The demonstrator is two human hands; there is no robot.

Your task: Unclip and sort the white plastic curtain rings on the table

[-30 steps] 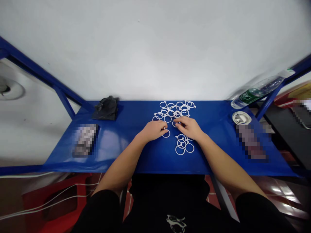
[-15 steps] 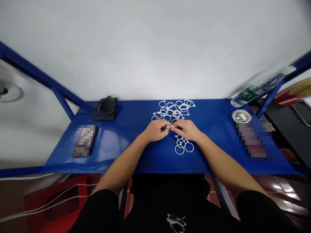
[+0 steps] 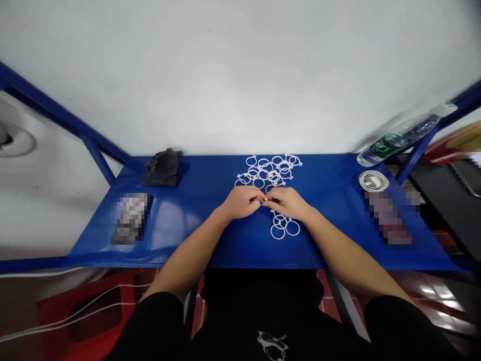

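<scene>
My left hand [image 3: 244, 201] and my right hand [image 3: 286, 201] meet over the middle of the blue table [image 3: 180, 250], fingertips pinched together. Between them shows a small white bit of a curtain ring [image 3: 265, 199]; the fingers cover most of it. Behind my hands lies a loose spread of white curtain rings [image 3: 264, 174], each with a small eyelet, some overlapping. A smaller group of the same rings [image 3: 278, 230] rests on the near side, just below my right hand.
A crumpled black bag [image 3: 162, 169] lies at the back left, above a blurred-out flat object [image 3: 131, 218]. On the right are a coiled white cable [image 3: 373, 180], another blurred-out object [image 3: 389, 218] and a leaning plastic bottle [image 3: 391, 143]. Blue frame bars rise at both sides.
My fingertips have shifted slightly and closed further over the white ring, so less of it shows. The rings on the table have stayed where they were.
</scene>
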